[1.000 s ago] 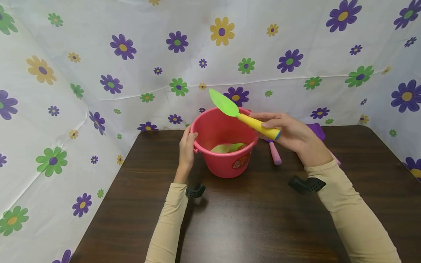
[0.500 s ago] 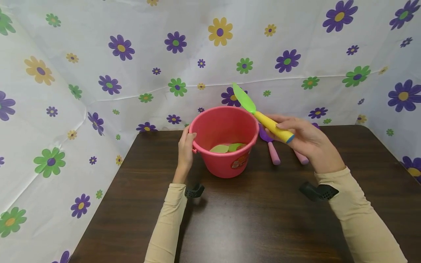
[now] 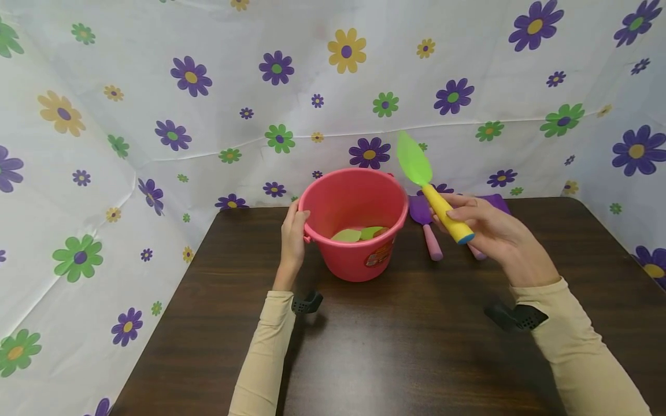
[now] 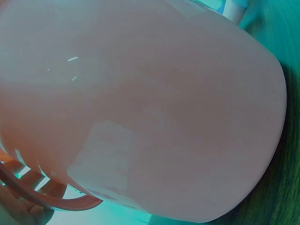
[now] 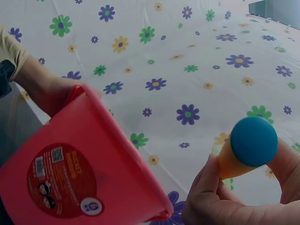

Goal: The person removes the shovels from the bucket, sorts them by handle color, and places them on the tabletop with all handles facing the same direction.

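A pink-red bucket [image 3: 354, 263] stands upright on the dark table, with light green pieces [image 3: 347, 235] lying at its bottom. My left hand [image 3: 293, 240] grips the bucket's rim on its left side, thumb over the edge. Right of the bucket and above the table, my right hand [image 3: 491, 228] pinches a toy trowel [image 3: 441, 208] by its yellow handle. The green blade points up and away, and the handle's blue end cap [image 5: 254, 141] faces the right wrist camera. In the left wrist view the bucket wall [image 4: 178, 103] fills most of the picture.
On the table [image 3: 395, 346] right of the bucket lies a purple shovel with a pink handle [image 3: 433, 242]. Another purple tool [image 3: 496, 202] lies partly behind my right hand. A flower-patterned sheet [image 3: 224, 115] hangs along the back and sides.
My right hand has carried the trowel to the right, from over the bucket to beside it, and the blade has swung more upright. The left hand stays on the rim.
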Demonstrator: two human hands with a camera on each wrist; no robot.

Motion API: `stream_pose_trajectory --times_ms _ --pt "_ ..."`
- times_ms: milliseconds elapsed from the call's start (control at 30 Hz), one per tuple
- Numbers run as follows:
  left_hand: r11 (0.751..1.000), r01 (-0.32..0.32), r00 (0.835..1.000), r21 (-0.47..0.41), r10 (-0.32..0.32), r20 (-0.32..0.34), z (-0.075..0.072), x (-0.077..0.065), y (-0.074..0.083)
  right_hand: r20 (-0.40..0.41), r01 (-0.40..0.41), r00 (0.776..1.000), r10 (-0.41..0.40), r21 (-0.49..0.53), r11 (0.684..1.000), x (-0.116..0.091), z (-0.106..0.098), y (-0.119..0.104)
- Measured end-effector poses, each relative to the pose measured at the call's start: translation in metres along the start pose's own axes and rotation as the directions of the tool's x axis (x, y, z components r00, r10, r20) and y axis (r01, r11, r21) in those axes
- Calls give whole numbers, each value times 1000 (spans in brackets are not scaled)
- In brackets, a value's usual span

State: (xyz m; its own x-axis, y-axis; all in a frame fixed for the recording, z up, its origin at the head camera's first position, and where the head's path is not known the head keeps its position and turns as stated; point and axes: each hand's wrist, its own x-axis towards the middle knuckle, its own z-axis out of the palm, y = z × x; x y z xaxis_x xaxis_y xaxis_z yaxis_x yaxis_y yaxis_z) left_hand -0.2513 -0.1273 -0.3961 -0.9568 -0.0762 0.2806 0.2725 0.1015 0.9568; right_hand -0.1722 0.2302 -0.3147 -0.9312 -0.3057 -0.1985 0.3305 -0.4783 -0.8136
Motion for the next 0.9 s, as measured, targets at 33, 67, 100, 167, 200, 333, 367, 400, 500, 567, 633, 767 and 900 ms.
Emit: stream_pose_trajectory --times_ms 33,67,100,167,200,333,367,400,500,567,633,767,900 --pt "1000 -1 1000 0 1 -1 0 0 0 -5 -20 1000 20 -38 999 1 -1 -2" --pt "1000 -2 1000 1 2 -5 0 0 0 -46 -94 994 98 82 992 4 1 -5" --pt "1000 -4 1000 1 4 -8 0 0 -1 -39 -104 994 106 50 993 5 -1 -6" --pt "1000 -5 1000 8 5 -7 0 0 -1 -22 -101 995 101 1 995 5 -4 -5" --pt "1000 -6 1000 9 6 -7 0 1 -1 -17 -95 995 95 -18 995 4 -6 -5" --pt "1000 4 1000 12 -4 0 0 1 0 -4 -67 998 67 -71 995 2 -15 -1" --pt "1000 8 1000 10 -8 2 0 1 0 -6 -65 998 65 -82 994 2 -16 -1" --pt "1000 12 1000 8 -12 3 0 1 0 -10 -64 998 64 -91 994 1 -18 0" --pt "1000 24 1000 4 -24 11 -1 2 1 -26 -70 997 68 -98 993 1 -22 1" --pt "1000 26 1000 1 -26 12 -1 2 0 -28 -71 997 69 -115 991 1 -25 3" --pt "1000 25 1000 4 -25 12 -1 2 0 -31 -72 997 69 -128 989 0 -29 4" --pt "1000 19 1000 6 -19 8 -1 1 0 -42 -82 996 77 -147 986 0 -36 8" --pt "1000 7 1000 10 -7 1 0 0 0 -56 -98 994 89 -181 979 -1 -44 13"
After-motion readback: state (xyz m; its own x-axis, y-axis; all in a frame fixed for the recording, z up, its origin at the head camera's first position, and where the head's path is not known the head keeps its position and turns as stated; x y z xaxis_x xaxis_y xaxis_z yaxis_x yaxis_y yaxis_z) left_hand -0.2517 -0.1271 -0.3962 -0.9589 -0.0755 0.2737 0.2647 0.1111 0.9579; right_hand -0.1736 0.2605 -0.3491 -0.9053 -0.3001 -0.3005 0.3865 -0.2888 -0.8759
